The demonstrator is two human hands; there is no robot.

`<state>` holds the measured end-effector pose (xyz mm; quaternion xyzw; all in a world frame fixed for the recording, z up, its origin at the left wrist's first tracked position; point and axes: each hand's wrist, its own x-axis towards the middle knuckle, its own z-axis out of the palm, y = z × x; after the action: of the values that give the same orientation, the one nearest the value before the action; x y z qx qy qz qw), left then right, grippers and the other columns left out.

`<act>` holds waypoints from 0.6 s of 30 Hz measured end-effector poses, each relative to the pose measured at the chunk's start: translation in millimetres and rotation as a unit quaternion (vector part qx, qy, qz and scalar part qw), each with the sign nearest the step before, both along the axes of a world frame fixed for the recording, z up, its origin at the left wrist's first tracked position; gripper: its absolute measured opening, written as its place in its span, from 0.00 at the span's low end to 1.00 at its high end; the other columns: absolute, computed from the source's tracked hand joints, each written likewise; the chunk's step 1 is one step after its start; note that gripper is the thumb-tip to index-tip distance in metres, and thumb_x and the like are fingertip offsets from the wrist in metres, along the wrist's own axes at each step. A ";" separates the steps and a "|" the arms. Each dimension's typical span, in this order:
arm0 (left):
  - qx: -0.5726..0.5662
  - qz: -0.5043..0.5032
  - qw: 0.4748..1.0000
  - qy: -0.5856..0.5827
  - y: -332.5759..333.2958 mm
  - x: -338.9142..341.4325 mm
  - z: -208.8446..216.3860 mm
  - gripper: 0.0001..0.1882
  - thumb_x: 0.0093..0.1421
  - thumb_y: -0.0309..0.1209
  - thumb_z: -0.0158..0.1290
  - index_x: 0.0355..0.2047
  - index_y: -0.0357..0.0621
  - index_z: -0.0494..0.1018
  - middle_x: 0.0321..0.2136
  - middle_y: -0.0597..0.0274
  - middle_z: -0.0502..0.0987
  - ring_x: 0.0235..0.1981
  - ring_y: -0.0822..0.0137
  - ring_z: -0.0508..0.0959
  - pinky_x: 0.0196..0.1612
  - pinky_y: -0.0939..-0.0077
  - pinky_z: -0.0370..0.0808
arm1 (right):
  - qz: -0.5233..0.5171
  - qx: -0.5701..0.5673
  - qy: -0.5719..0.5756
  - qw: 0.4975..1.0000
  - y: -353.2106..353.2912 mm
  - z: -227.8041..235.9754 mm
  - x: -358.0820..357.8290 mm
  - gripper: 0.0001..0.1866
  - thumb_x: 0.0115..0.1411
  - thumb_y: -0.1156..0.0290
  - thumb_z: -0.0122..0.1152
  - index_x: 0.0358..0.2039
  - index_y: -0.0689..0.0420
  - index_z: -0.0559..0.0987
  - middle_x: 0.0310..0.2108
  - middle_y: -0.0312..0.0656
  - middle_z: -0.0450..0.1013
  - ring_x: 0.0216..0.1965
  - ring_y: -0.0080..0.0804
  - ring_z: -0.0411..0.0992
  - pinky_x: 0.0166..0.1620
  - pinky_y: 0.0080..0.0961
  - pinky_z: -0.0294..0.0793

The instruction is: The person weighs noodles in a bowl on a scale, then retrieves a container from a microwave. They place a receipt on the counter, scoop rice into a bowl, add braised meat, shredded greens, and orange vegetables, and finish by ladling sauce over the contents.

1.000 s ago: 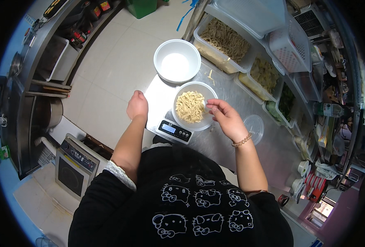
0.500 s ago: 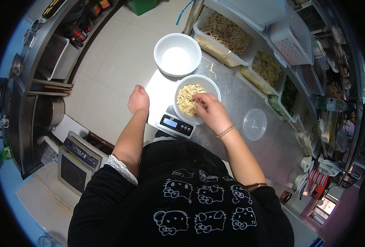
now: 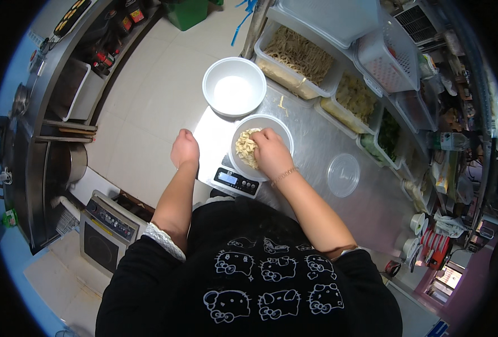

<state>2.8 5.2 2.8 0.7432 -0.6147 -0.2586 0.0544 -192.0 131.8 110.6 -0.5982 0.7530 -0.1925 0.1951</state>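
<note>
A round translucent bowl (image 3: pixel 289 135) holding pale yellow cut strips of food (image 3: pixel 245 147) rests on a kitchen scale (image 3: pixel 235 182) with a lit display. Reaching into it from the right, my right hand (image 3: pixel 272 153) has its fingers curled closed among the strips; the fingertips are hidden. My left hand (image 3: pixel 185 148) is closed in a loose fist left of the scale, apart from the bowl, and no object shows in it. Just beyond stands a larger white bowl (image 3: pixel 208 95), with nothing visible inside. A round clear lid (image 3: pixel 343 175) lies to the right.
Along the counter's right side (image 3: pixel 316 151) stand open tubs: brown shreds (image 3: pixel 299 53), yellowish slices (image 3: pixel 355 101) and dark greens (image 3: pixel 391 135). A perforated white basket (image 3: pixel 386 62) is behind them. An induction cooker (image 3: pixel 106 230) sits at lower left, a green bin (image 3: pixel 187 14) on the floor.
My right hand has pushed farther into the bowl and its fingers have closed among the strips. The left hand stays fisted in about the same place. The whole view has shifted slightly.
</note>
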 end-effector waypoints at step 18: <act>0.003 0.016 1.000 0.012 -0.7 -2.9 4.1 0.15 0.64 0.40 0.38 0.39 0.51 0.74 0.35 0.53 0.79 0.38 0.49 0.78 0.39 0.57 0.74 | -0.095 0.070 -0.074 0.990 -103.5 17.7 -206.6 0.12 0.61 0.63 0.55 0.40 0.56 0.79 0.34 0.46 0.78 0.37 0.39 0.75 0.44 0.32 0.72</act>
<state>-0.1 4.5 6.9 0.7495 -0.6016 -0.2687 0.0639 -398.6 28.3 128.2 -0.4933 0.8015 -0.2008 0.2719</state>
